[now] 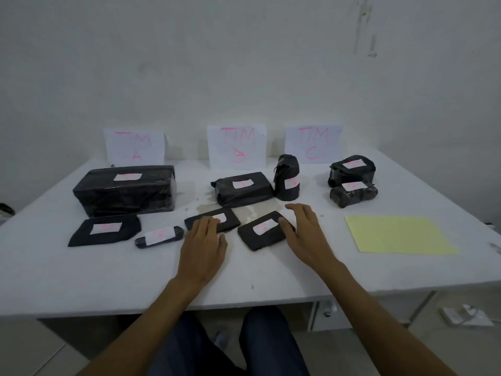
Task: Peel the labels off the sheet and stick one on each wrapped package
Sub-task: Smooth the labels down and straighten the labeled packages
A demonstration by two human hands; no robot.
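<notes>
A: Pressing labels down, it looks like. The left hand [202, 240] lies with straight, spread fingers on a flat black package [214, 221], over part of its white label.

B: And the right hand [305, 232]?

A: Open too, fingers relaxed, resting against the right edge of the next flat package [264, 230], thumb near its label. It pinches nothing.

B: So how far along?

A: Every package I can see carries a label: the big box [124, 188], the flat pouch [104, 229], the small roll [160, 236], the block [244, 188] and upright roll [287, 177] behind, and the two bundles [352, 180] at right. I'd judge this the last smoothing.

B: The sheet?

A: The yellow sheet [398, 234] lies far right on the table [108, 280], well apart from both hands; I see no labels left on it. Three paper signs [235, 146] lean on the wall. Nothing blocks the hands; next is checking for any unlabelled package.
</notes>
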